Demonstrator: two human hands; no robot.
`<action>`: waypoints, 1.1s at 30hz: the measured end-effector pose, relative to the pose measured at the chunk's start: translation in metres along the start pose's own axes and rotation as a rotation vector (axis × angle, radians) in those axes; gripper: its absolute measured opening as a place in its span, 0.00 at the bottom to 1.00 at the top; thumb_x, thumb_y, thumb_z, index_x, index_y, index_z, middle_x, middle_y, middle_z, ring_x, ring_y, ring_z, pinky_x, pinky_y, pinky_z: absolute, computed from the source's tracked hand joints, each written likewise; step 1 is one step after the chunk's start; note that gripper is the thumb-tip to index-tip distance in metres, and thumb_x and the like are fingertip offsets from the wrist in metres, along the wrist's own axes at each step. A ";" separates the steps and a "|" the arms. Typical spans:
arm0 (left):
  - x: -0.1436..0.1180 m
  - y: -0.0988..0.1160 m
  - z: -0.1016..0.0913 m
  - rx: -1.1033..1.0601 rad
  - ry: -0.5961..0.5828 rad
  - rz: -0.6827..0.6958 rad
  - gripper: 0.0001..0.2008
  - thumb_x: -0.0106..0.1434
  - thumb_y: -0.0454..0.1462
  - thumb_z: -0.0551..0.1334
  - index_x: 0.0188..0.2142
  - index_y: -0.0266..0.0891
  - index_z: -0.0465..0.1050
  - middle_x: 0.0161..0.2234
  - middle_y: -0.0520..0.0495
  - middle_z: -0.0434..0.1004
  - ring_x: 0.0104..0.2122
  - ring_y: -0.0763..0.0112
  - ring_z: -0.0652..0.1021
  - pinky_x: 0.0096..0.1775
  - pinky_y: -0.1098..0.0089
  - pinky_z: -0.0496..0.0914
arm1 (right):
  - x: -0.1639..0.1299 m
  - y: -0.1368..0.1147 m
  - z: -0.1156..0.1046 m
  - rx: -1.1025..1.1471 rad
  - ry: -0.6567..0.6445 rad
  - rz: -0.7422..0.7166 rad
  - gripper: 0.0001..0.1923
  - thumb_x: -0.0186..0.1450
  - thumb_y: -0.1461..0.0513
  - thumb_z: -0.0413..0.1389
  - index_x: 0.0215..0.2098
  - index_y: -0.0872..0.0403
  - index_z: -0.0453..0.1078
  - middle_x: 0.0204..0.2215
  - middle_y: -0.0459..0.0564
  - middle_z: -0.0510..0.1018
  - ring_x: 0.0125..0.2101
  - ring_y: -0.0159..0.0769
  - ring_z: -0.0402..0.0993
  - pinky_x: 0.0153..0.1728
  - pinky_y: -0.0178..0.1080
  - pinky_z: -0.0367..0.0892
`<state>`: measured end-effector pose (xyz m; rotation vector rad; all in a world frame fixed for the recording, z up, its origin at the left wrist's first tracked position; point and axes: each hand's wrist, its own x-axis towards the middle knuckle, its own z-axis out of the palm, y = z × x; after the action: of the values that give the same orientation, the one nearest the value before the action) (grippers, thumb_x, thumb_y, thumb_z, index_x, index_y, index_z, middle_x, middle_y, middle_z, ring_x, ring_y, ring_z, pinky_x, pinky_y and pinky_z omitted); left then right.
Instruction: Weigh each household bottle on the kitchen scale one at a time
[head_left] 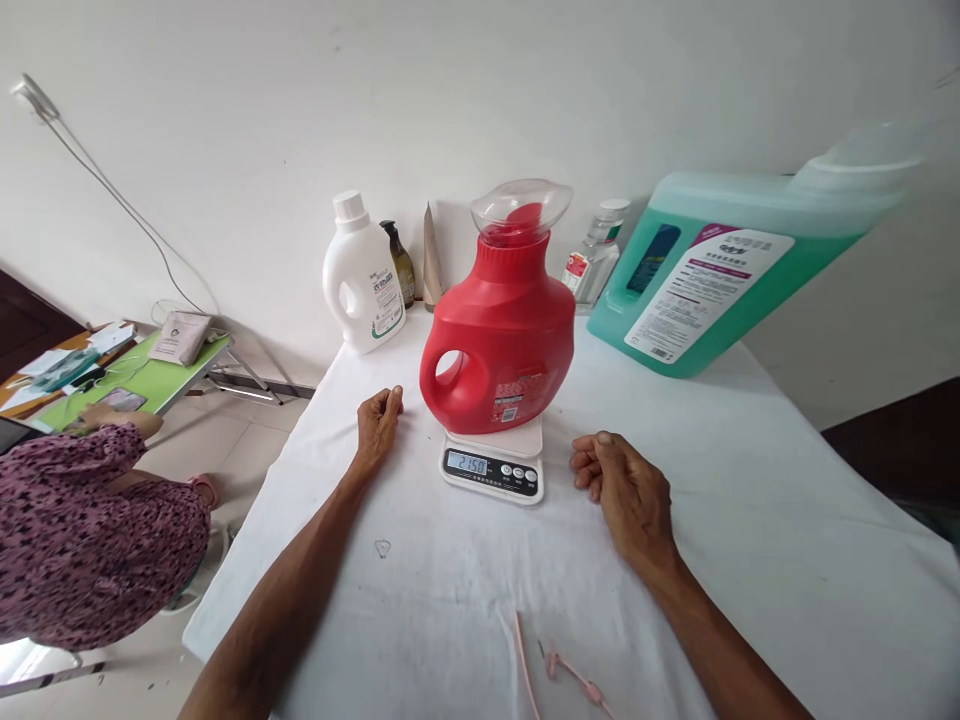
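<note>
A red detergent jug (499,340) stands on a white digital kitchen scale (491,478), whose display reads 2150. A clear plastic funnel-like piece (521,205) sits in the jug's open neck. My left hand (379,425) rests on the white cloth left of the jug, fingers curled in, apart from both jug and scale. To the right of the scale lies my right hand (626,490), loosely closed with the thumb on top, not touching it. I see nothing held in either hand.
Along the wall stand a white detergent bottle (365,275), a dark pump bottle (400,265), a tan tube (433,262), a clear bottle (596,255) and a large jug of green liquid (697,280). A pink cord (574,675) lies in front. At left, a person (105,530) sits by a green table (187,365).
</note>
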<state>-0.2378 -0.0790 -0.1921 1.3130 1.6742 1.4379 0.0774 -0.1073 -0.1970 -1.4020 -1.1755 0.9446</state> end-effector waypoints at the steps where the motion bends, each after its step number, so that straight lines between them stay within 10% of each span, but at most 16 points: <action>1: 0.000 0.000 0.000 0.008 0.001 0.000 0.29 0.68 0.59 0.60 0.22 0.41 0.60 0.20 0.55 0.57 0.22 0.74 0.60 0.27 0.69 0.55 | 0.000 0.000 0.000 -0.002 -0.002 0.002 0.39 0.64 0.26 0.51 0.34 0.52 0.75 0.26 0.49 0.77 0.22 0.33 0.69 0.21 0.36 0.64; 24: -0.002 0.006 0.000 0.012 0.002 -0.001 0.29 0.69 0.59 0.59 0.23 0.41 0.61 0.21 0.54 0.59 0.23 0.73 0.61 0.28 0.69 0.57 | 0.001 0.001 -0.001 -0.034 -0.022 -0.012 0.37 0.67 0.28 0.51 0.34 0.52 0.75 0.27 0.49 0.77 0.23 0.33 0.69 0.23 0.37 0.64; 33: -0.012 0.104 0.003 -0.134 -0.046 0.322 0.28 0.68 0.63 0.60 0.49 0.42 0.75 0.44 0.43 0.79 0.43 0.62 0.78 0.46 0.64 0.73 | 0.001 -0.001 0.001 0.050 -0.007 -0.013 0.35 0.68 0.31 0.51 0.32 0.52 0.73 0.24 0.47 0.75 0.22 0.33 0.68 0.23 0.36 0.63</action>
<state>-0.1985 -0.0952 -0.0959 1.5782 1.3547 1.6543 0.0766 -0.1060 -0.1958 -1.3504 -1.1571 0.9647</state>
